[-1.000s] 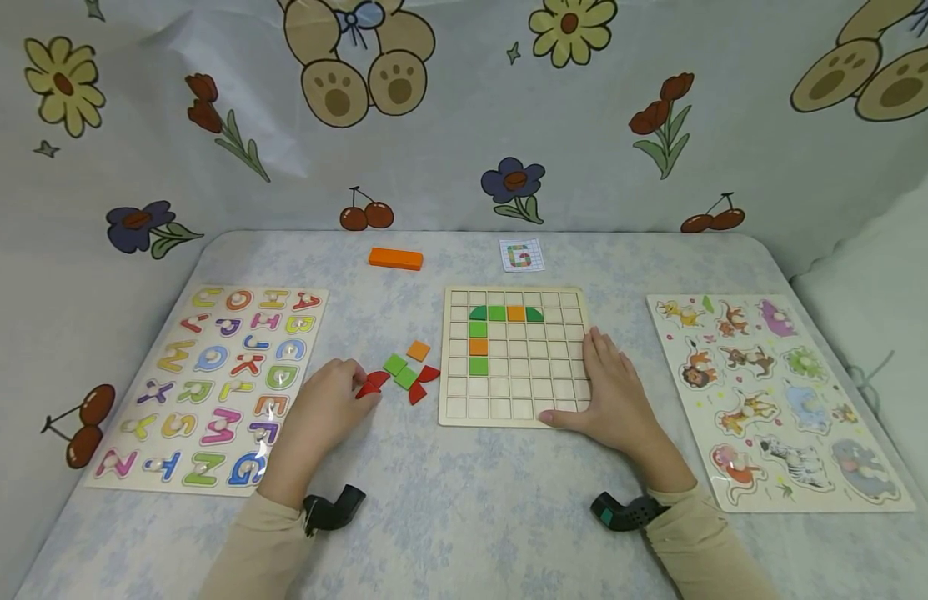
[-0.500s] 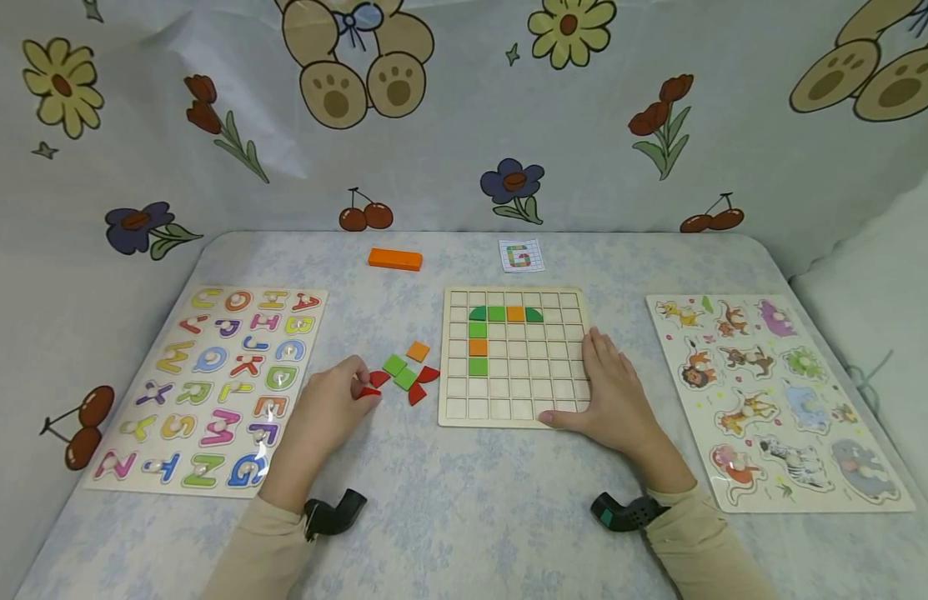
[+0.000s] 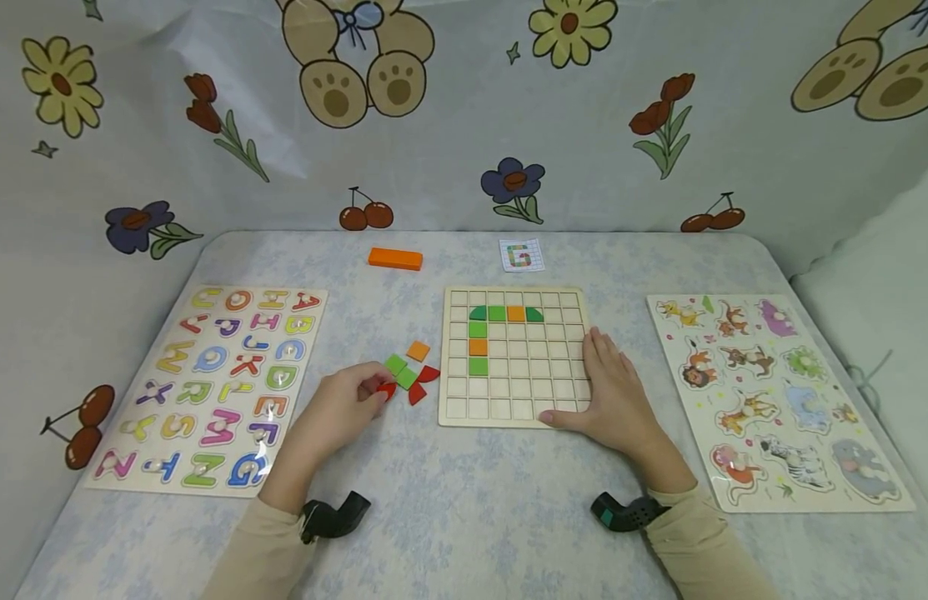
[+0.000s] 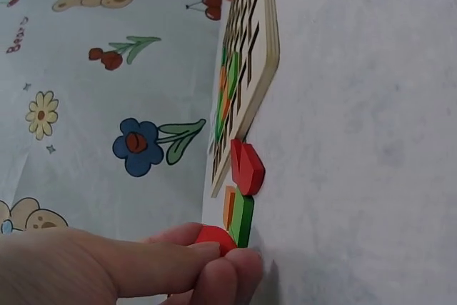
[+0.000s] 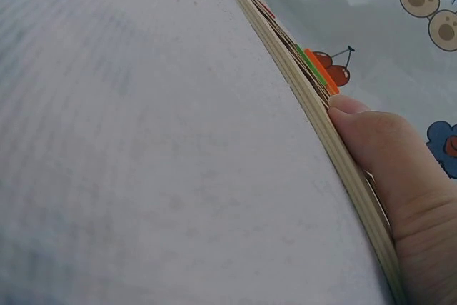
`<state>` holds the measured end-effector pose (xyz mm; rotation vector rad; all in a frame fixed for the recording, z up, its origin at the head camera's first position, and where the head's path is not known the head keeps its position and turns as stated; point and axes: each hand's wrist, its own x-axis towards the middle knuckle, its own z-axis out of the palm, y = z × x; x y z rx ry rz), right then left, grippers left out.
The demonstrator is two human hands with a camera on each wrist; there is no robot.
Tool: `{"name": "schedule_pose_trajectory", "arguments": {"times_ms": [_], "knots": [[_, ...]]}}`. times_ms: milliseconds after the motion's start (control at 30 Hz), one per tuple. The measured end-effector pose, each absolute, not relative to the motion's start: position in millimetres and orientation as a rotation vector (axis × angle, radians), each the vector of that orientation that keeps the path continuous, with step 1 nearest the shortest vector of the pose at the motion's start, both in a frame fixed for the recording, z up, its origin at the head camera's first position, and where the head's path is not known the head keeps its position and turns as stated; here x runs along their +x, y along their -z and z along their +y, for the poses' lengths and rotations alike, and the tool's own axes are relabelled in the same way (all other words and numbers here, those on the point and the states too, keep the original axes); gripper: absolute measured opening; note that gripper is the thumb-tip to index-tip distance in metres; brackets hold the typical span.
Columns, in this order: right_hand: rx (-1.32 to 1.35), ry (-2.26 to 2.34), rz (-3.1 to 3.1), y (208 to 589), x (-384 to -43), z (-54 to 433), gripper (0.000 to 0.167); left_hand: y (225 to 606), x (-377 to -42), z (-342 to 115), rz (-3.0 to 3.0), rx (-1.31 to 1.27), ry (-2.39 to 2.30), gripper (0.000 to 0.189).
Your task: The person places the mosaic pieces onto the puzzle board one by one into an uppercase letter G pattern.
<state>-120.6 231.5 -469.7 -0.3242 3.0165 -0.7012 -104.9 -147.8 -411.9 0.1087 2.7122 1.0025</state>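
My left hand [image 3: 351, 407] pinches a red rounded tile [image 4: 216, 236] between thumb and fingers, low over the table at the left end of a small tile pile. Beside it lie green square tiles [image 3: 406, 377], an orange square tile [image 3: 418, 351] and red quarter-round tiles [image 3: 417, 393]. A wooden grid board [image 3: 519, 367] carries green and orange tiles along an upper row and down a left column. My right hand [image 3: 617, 404] rests on the board's right side, fingers extended along that edge and thumb [image 5: 385, 148] at the near edge.
A letter puzzle board [image 3: 231, 392] lies to the left, an animal puzzle board [image 3: 771, 400] to the right. Behind the grid board are a small card with a coloured G [image 3: 521, 256] and an orange bar [image 3: 395, 259]. A patterned cloth [image 3: 433, 167] hangs behind the table.
My left hand has moved right and slightly forward, up against the green tiles, with a red tile in its fingers. The loose red tile beside it is now covered. My right hand stays put.
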Motion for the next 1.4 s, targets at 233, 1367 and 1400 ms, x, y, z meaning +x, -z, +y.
{"name": "schedule_pose_trajectory", "arguments": {"times_ms": [233, 1367, 1400], "knots": [[-0.314, 0.695, 3.006, 468.1, -119.9, 231.0, 0.142, 408.5, -108.5, -140.5, 2.621, 0.05, -1.173, 0.024], [-0.316, 0.713, 3.001, 467.8, -119.8, 231.2, 0.14, 407.2, -111.1, -98.8, 2.776, 0.056, -1.099, 0.029], [-0.317, 0.711, 3.001, 468.0, -119.8, 231.1, 0.14, 407.2, -111.5, -95.6, 2.777, 0.063, -1.088, 0.029]]}}
